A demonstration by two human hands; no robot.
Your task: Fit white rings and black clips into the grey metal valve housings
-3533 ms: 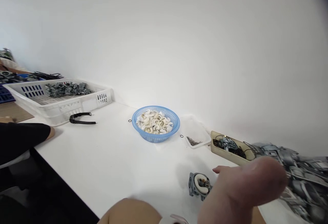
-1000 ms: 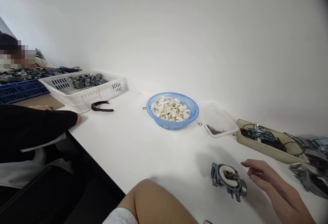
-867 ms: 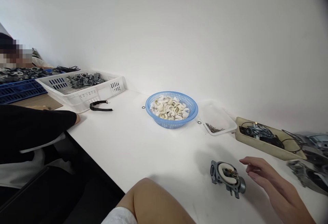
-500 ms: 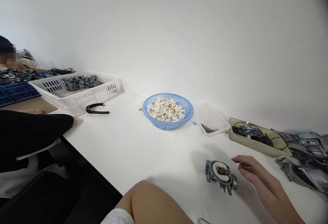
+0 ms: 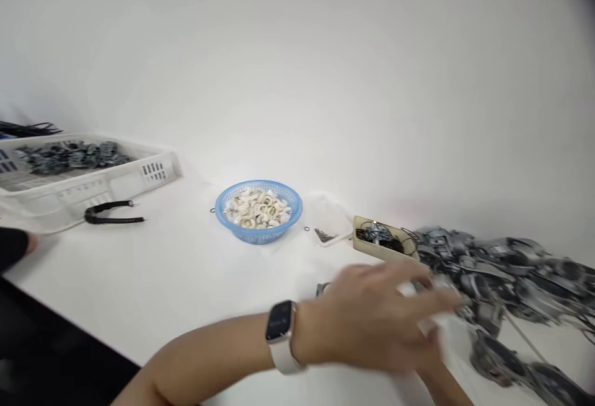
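My left hand, with a watch on its wrist, reaches across to the right and is smeared by motion. Its fingers stretch toward the pile of grey metal carburetor parts; whether they hold anything is unclear. Behind and below it, my right hand is mostly covered, and its fingers are not distinguishable. A small grey edge of the carburetor shows on the table past my left hand, which hides the rest.
A blue basket holds white, curved floats. Beside it stand a clear tray with thin metal pins and a beige bin with parts. Leftward are a white crate of metal parts, a black strap and another person's sleeve.
The view has turned rightward, showing more of the metal pile. My left arm has swung out across the table, covering the carburetor and most of my right hand.
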